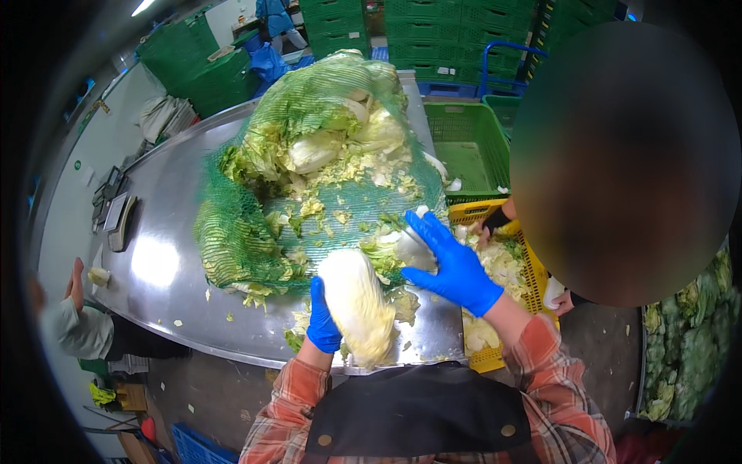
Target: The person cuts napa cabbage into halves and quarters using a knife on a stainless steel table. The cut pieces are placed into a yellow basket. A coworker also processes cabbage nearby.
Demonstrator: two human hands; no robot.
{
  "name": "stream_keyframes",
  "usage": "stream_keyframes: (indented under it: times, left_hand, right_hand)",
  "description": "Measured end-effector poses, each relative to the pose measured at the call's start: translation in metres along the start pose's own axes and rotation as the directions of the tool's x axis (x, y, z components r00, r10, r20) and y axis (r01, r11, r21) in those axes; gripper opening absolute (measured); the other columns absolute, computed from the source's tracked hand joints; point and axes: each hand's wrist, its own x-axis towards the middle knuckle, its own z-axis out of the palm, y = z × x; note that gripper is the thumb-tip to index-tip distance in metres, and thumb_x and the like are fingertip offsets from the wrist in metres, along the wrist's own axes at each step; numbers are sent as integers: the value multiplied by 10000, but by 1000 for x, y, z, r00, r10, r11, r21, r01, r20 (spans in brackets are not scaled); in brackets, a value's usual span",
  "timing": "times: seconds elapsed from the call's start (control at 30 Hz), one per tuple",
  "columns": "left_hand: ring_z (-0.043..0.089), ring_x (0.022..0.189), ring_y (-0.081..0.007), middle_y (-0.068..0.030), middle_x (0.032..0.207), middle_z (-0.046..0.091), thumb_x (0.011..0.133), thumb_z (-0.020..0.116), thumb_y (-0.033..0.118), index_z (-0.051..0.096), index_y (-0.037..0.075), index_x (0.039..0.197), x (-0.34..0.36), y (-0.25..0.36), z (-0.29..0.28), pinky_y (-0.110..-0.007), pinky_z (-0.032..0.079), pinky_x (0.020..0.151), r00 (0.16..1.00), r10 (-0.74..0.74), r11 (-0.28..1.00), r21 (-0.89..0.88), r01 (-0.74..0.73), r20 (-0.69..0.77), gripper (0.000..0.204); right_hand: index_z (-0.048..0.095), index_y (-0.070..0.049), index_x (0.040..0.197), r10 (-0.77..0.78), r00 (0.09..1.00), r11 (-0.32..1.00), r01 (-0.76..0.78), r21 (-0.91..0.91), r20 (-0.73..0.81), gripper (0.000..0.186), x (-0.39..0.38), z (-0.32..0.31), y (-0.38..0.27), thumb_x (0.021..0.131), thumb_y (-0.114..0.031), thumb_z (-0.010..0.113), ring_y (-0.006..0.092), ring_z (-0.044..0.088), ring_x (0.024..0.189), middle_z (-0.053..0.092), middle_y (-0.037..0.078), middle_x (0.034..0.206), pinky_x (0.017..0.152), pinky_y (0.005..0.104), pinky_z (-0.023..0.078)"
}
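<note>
A pale, trimmed Chinese cabbage (355, 301) stands tilted at the near edge of the steel table (174, 313). My left hand (323, 323), in a blue glove, grips it from its left side, with most of the fingers hidden behind it. My right hand (454, 269), gloved in blue too, is held with thumb and fingers spread apart. Partly behind it lies another cabbage (412, 249); whether they touch I cannot tell. Both are beside a large green mesh sack (228, 232), laid open, with several cabbages (315, 151) and loose leaf scraps in it.
At the right a yellow crate (533, 267) holds cabbage leaves, and a co-worker's hand reaches into it. Behind it stands a green crate (464, 147). A scale (118, 220) sits on the table's left side, near another person. Bagged cabbages (688, 340) are at far right.
</note>
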Motion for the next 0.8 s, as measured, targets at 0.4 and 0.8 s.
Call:
stream_keyframes:
  times: [0.4,0.8]
  left_hand:
    - [474,1133,-291,-112,1284,465,799,471,635,392,117,1314,25,34,1,-431,394,960,815,531,840,24,-541,-233,735]
    - [440,1192,-288,-117,1323,433,844,483,555,341,81,1347,14,31,10,-462,342,1014,958,265,962,-31,-270,-112,706]
  right_hand:
    - [533,-106,1113,24,991,984,-1,176,-132,327,-50,65,19,817,-210,624,197,584,575,588,79,870,498,307,465]
    - [329,-204,1374,-299,951,945,284,165,77,646,-25,52,-22,809,-249,638,254,634,682,558,149,1151,548,317,505]
